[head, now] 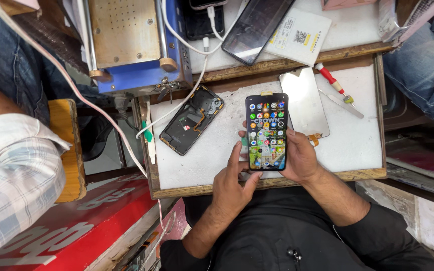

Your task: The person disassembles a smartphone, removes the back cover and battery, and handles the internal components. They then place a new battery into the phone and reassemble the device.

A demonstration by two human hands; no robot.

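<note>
Phone point(266, 131) lit up, gripped by right hand point(300, 156) above white tabletop point(217, 150). Left hand point(232, 183) open, thumb by screen edge. Likely testing screen; needed gentle tap next.

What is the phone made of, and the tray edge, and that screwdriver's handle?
The lit phone in the right hand looks glass-fronted: smooth and glossy, with a dark rim, perhaps plastic or metal. The tray's edge looks like bare wood, brown, worn and scuffed. The screwdriver has a handle that seems plastic, shiny red and white; its tip looks like metal.
</note>
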